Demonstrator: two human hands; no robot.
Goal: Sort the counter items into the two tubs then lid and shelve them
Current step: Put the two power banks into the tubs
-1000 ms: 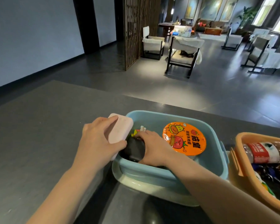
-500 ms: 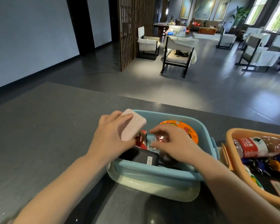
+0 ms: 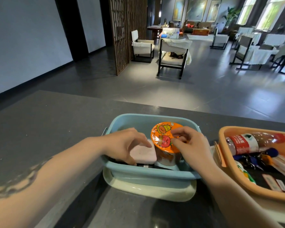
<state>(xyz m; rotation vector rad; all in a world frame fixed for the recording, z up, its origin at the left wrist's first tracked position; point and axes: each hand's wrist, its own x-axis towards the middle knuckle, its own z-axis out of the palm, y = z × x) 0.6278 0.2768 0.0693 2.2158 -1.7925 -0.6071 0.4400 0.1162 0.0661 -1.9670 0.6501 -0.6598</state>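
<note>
A blue tub (image 3: 148, 176) sits on a pale lid (image 3: 148, 190) on the dark counter. Inside it, my left hand (image 3: 125, 145) holds a flat pink case (image 3: 142, 153) low at the tub's left side, fingers curled over its top. My right hand (image 3: 190, 143) grips the orange-lidded noodle cup (image 3: 163, 137), which stands tilted at the tub's middle. A dark flat item shows under the pink case. To the right stands an orange tub (image 3: 247, 190) with a plastic bottle (image 3: 253, 142), blue keys (image 3: 257, 157) and packets.
The counter's far edge (image 3: 171, 107) runs just behind the tubs, with open floor beyond. Chairs (image 3: 173, 56) and tables stand far back in the room. Bare counter surface (image 3: 39, 129) spreads to the left.
My left hand has lowered the pink case from above the rim into the blue tub. My right hand has moved onto the noodle cup and tipped it up.
</note>
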